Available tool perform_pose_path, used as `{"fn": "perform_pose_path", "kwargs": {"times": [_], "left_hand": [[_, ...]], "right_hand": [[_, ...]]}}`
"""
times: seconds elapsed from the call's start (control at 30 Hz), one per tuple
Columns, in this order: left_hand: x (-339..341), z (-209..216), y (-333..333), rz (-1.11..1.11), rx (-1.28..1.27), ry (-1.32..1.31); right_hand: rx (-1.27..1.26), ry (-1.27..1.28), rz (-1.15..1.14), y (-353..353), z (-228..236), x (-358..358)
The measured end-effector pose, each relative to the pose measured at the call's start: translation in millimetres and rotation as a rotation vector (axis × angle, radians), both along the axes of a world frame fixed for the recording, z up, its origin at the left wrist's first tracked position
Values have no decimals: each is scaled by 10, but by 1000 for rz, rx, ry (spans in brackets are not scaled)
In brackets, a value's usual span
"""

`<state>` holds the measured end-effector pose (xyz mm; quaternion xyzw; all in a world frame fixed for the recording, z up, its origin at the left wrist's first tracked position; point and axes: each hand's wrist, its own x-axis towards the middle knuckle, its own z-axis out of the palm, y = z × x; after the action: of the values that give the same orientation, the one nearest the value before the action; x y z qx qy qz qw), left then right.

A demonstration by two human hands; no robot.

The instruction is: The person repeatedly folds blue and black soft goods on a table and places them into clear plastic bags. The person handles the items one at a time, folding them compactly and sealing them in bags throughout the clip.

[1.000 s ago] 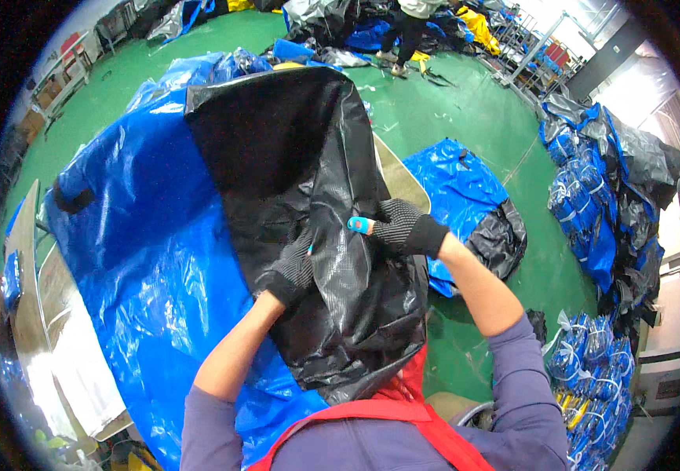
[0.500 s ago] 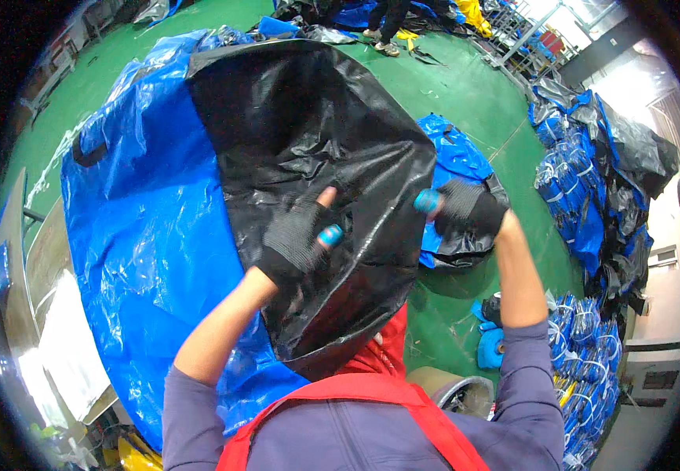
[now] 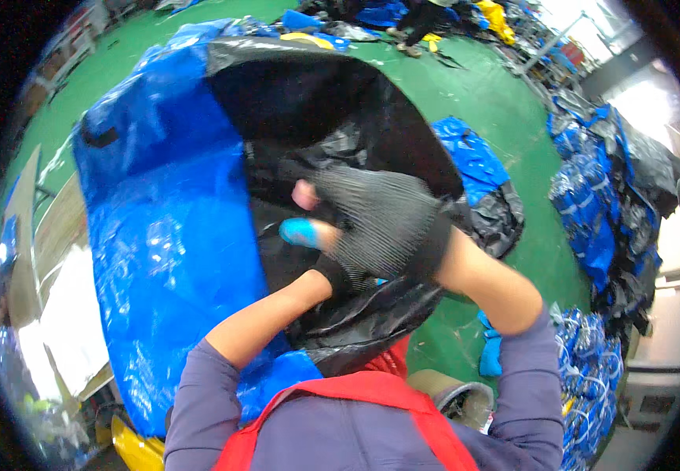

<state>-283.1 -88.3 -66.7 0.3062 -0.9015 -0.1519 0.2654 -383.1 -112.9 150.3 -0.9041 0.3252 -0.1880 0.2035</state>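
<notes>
Wearing a grey knit glove, the right hand [image 3: 383, 224] is raised close before the camera, over the black plastic sheet [image 3: 340, 125]. Two bare fingers [image 3: 308, 232], one with blue tape on it, stick out to the left, a little apart; whether they pinch the sheet I cannot tell. The left hand [image 3: 336, 276] is mostly hidden under the right one, so its fingers cannot be judged. The black sheet lies on top of a blue tarpaulin [image 3: 167, 235]. Farther away is the green floor [image 3: 473, 94] with blue and black piles [image 3: 591, 196] at the right.
</notes>
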Motion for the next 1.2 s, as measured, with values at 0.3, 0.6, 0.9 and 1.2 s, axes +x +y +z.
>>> {"fn": "perform_pose_path", "kwargs": {"times": [0.3,0.6,0.9,1.2], "left_hand": [[3174,678,2945,1663,386,-347],[4048,190,4085,1508,538,1104],[3576,649,3044,1408,-58,-479],[105,101,1080,-166,-43,164]], "right_hand": [[-34,899,-194,-1612,-2068,-432],[-52,915,-154,-1663,-1853,-387],[-36,977,4,-1729,-1610,-258],[-249,281,-142,-2271,-1662,339]]}}
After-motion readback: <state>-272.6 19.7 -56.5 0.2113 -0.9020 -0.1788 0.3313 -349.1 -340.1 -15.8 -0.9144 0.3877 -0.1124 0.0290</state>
